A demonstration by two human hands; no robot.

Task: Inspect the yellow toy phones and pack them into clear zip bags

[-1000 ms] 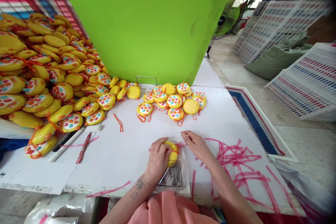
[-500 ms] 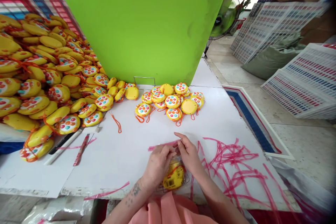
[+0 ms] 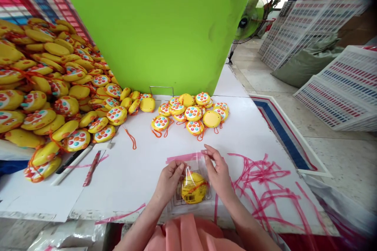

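Left hand and right hand pinch the bag at its top corners, toy inside, by the counter's near edge; sealing seems in hand, needing an even fold.

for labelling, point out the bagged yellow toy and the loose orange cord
bagged yellow toy point(image 3: 193, 188), head view, its yellow back
loose orange cord point(image 3: 131, 138), head view, mid-length

Left of the green panel, the heap of yellow toys runs off the edge. Right of it, a fan is partly hidden. Below it, the print on the bagged toy is too small to read.
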